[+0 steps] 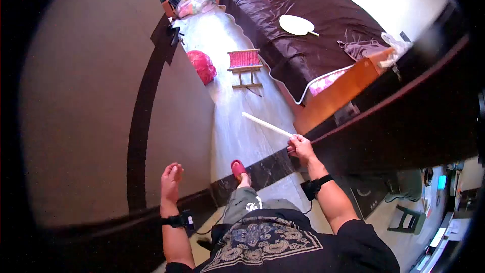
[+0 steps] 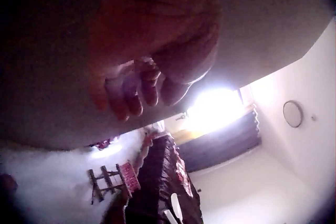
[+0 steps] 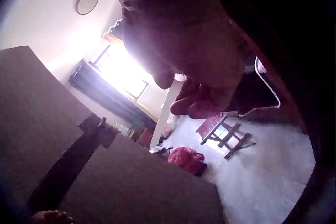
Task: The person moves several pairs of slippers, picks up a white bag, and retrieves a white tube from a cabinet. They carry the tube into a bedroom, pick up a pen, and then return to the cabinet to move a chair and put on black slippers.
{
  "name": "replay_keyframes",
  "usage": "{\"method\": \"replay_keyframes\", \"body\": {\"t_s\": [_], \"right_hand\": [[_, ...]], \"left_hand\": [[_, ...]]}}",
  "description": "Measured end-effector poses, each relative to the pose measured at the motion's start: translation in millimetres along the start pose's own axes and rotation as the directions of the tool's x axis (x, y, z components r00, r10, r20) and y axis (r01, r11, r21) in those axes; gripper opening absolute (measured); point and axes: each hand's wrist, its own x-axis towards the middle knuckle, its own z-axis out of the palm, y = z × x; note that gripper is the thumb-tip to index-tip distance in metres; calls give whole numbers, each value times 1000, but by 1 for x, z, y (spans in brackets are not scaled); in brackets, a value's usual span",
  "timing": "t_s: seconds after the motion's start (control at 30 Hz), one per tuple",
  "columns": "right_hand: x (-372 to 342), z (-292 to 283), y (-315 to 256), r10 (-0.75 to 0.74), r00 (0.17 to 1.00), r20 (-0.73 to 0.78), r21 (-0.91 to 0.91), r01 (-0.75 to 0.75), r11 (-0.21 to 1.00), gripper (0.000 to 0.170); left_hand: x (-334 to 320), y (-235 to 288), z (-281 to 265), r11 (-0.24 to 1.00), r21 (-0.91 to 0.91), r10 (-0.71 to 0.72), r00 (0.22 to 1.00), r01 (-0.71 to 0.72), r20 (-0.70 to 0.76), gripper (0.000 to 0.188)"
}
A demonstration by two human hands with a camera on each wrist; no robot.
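My right hand (image 1: pixel 301 148) pinches one end of a slim white stick (image 1: pixel 268 125) between thumb and fingers. The stick points forward and left over the floor; in the right wrist view its flat white length (image 3: pixel 165 116) runs down from the fingertips. My left hand (image 1: pixel 172 179) is raised beside the grey-brown panel on the left and holds nothing. Its fingers (image 2: pixel 132 100) hang loosely curled in the left wrist view.
A low folding stool (image 1: pixel 244 60) with a red woven seat stands on the pale floor, near a red bundle (image 1: pixel 203 66). The bed (image 1: pixel 323 45) bears a white paddle-shaped fan (image 1: pixel 296 25) and crumpled cloth. A dark threshold (image 1: pixel 268 172) crosses the floor; the large panel (image 1: pixel 177 121) borders the left.
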Motion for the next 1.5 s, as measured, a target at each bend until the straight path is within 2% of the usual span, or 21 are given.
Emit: {"method": "replay_keyframes", "body": {"t_s": [0.07,0.1,0.13,0.2,0.23,0.27,0.33,0.47,0.57,0.67,0.77,0.87,1.0,1.1,1.2,1.3,1.5], "right_hand": [[27,10,-27,10,995,-95,-25,-12,1000,16],[47,6,-28,17,996,-87,-5,-17,1000,16],[55,12,-43,19,989,-144,49,-12,999,17],[79,20,-73,14,972,-233,7,-12,1000,16],[97,16,-77,-56,976,-212,47,68,997,16],[103,21,-94,-2,967,-255,74,22,997,16],[132,21,-117,3,958,-287,151,42,988,17],[205,12,-154,38,955,-295,226,31,974,17],[284,2,-180,35,955,-295,180,20,983,18],[349,-8,-214,97,955,-281,152,-56,987,20],[398,-1,-263,132,957,-258,140,-98,985,20],[448,13,-307,133,967,-218,46,-126,991,19],[502,38,-357,59,988,-143,-87,-72,994,19],[530,47,-375,32,994,-108,-78,-41,996,19],[549,46,-377,59,996,-70,-12,-60,998,20],[561,50,-378,97,991,-96,-35,-100,994,20],[608,76,-391,175,980,-99,-135,-188,973,18]], "left_hand": [[61,30,17,998,59,-21,999,19,27,19],[85,43,25,997,74,-30,999,27,41,20],[113,57,37,996,80,-32,998,27,53,20],[169,78,58,994,106,-16,998,9,65,21],[191,90,62,991,136,-20,997,10,69,21],[212,103,70,992,129,-20,997,10,75,23],[251,125,89,993,118,-25,996,15,86,25],[318,149,112,991,134,-12,1000,11,9,29],[360,152,104,998,61,-1,997,5,-71,31],[362,164,112,990,131,-52,996,60,-69,37],[358,183,119,965,60,-238,952,254,-192,37],[363,185,125,967,-11,-247,931,253,-270,39],[382,184,141,963,-70,-265,853,262,-449,39],[405,191,164,953,-54,-281,800,299,-530,38],[419,179,157,952,-103,-297,794,287,-530,40],[428,173,154,951,-102,-297,768,292,-567,46],[439,168,147,948,-133,-301,679,289,-669,39]]}}
